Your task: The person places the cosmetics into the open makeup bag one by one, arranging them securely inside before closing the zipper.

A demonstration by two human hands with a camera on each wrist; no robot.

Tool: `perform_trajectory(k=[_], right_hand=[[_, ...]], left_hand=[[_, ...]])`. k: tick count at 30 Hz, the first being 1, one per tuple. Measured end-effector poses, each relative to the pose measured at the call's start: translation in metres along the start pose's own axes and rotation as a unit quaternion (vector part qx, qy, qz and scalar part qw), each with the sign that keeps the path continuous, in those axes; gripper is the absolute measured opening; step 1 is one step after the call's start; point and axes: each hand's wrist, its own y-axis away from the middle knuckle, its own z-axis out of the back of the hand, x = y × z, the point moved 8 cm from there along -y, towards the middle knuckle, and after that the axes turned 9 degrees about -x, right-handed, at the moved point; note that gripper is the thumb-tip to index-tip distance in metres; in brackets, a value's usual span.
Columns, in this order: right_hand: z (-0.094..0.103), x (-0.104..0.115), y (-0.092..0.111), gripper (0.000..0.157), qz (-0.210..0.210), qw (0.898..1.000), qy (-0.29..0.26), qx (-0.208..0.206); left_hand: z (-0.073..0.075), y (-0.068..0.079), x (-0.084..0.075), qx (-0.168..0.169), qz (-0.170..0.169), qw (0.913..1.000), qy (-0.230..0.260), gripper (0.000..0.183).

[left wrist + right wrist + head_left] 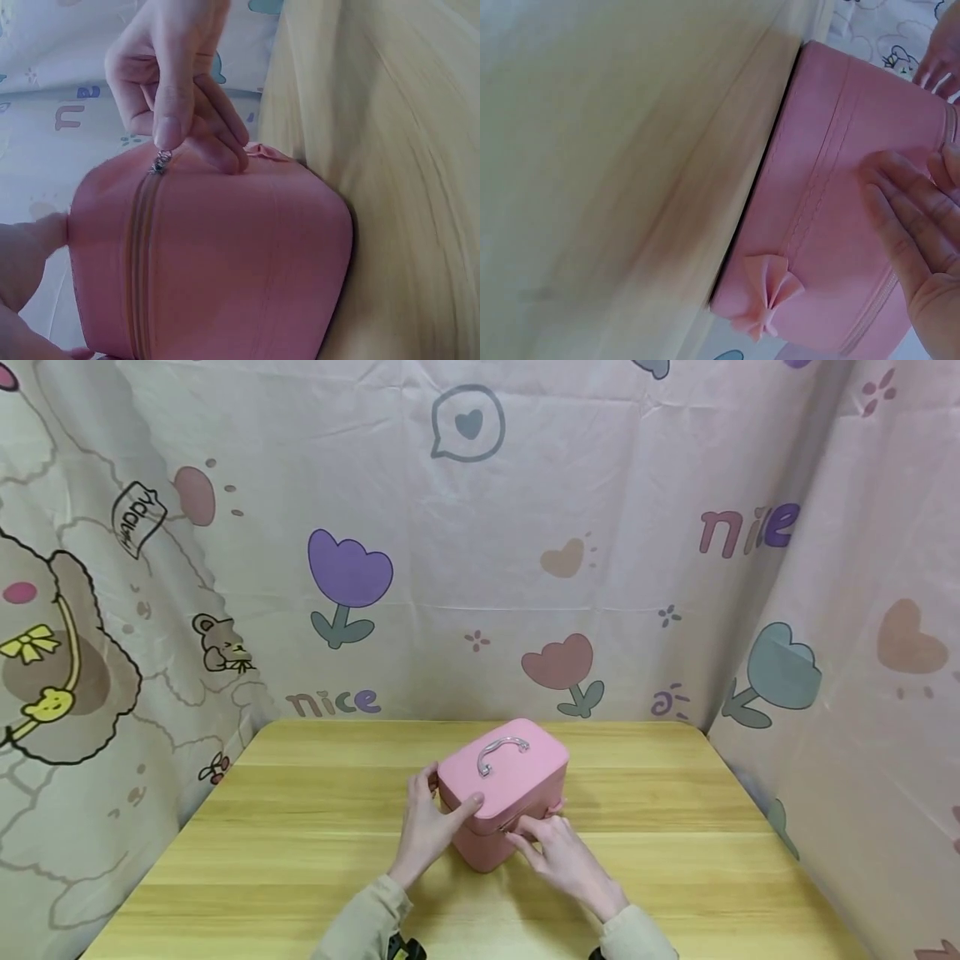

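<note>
A pink cosmetic case with a silver handle on its lid stands on the table, its lid down. My left hand grips the case's near left corner, thumb on the lid and fingers against the left side. At the front, my right hand pinches the metal zipper pull between thumb and index finger. Its other fingers touch the case wall below the zipper, as the left wrist view shows. A pink bow sits on the case's side in the right wrist view.
The wooden table spreads out on both sides of the case. Behind it and along both sides hangs a patterned curtain with printed flowers and cartoon figures.
</note>
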Motion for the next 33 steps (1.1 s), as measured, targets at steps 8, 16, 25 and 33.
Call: perform_trajectory(k=[8,16,25,33], right_hand=[[-0.006,0.005,-0.003,0.009,-0.018,0.999,0.027,-0.001],[-0.013,0.008,-0.005,0.013,-0.042,0.998,0.043,0.013],[-0.009,0.005,-0.006,0.018,-0.043,0.998,0.043,0.005],[-0.005,0.007,-0.007,0.021,-0.027,0.998,0.052,0.003]], left_hand=[[-0.004,-0.011,-0.003,0.038,-0.029,0.9986,0.022,0.071],[-0.008,-0.012,-0.001,0.057,-0.030,0.9979,0.000,0.075],[-0.005,-0.014,0.002,0.057,-0.034,0.9977,0.014,0.080],[-0.005,-0.014,0.003,0.061,-0.030,0.9974,0.023,0.080]])
